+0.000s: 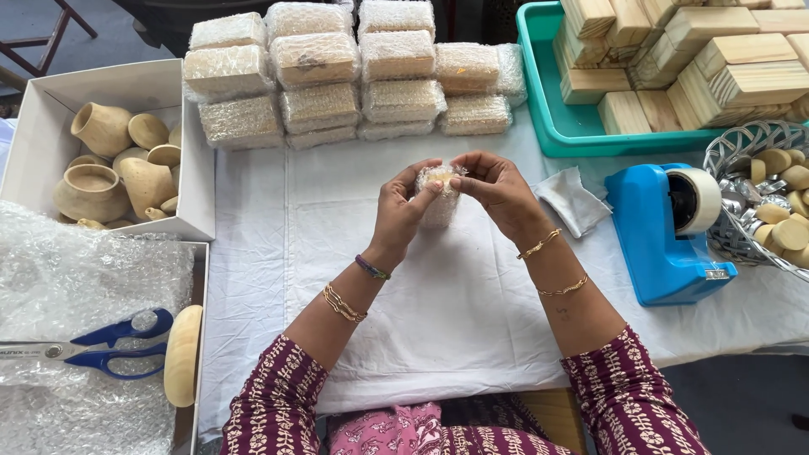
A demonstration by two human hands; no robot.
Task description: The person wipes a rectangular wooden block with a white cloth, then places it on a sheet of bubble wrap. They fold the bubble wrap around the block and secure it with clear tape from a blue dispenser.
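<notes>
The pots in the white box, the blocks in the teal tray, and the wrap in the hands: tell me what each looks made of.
Pots: likely turned wood, pale, matte, unpainted, though fired clay is possible.
Blocks: raw wood, with visible grain lines and a sawn, unvarnished surface.
Wrap, held by the left hand and right hand: clear plastic bubble wrap, glossy, with rows of small air pockets.

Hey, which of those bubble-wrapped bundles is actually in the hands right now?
The small one held above the white cloth, pinched between left hand and right hand. The others sit stacked at the table's far side.

blue tape dispenser [661, 232], teal tray [548, 126], white cloth [455, 312]
</notes>
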